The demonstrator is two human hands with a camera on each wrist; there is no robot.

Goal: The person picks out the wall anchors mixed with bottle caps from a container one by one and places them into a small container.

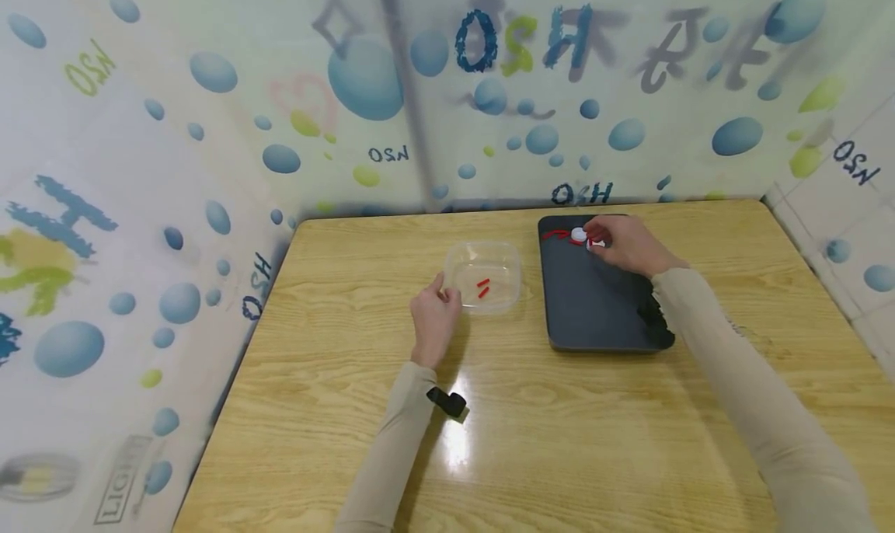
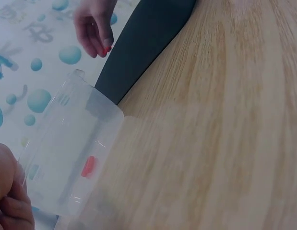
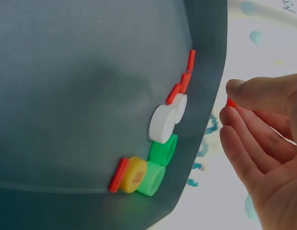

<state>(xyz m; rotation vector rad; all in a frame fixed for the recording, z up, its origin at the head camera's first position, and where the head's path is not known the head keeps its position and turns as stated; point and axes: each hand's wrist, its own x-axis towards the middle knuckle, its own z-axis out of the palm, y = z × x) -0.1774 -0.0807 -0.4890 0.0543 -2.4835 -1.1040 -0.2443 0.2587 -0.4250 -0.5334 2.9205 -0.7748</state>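
Observation:
My left hand [image 1: 435, 315] grips the near left rim of a clear plastic container [image 1: 516, 284]. Two short red sticks [image 1: 483, 292] lie on the container's floor; the left wrist view shows one red stick [image 2: 89, 166] through its wall. Over the far end of a dark grey tray [image 1: 594, 308], my right hand [image 1: 629, 245] pinches a small red piece [image 3: 230, 102] between thumb and fingertip, most of it hidden. Below that hand, along the tray's wall, sit several red sticks [image 3: 191, 61], white caps [image 3: 161, 123], green caps [image 3: 163, 151] and a yellow cap [image 3: 134, 175].
Container and tray stand side by side on a wooden table [image 1: 336, 300], with a narrow strip of wood between them. Behind the table's far edge hangs a patterned wall covering [image 1: 433, 129]. Each sleeve carries a dark wrist device [image 1: 447, 401].

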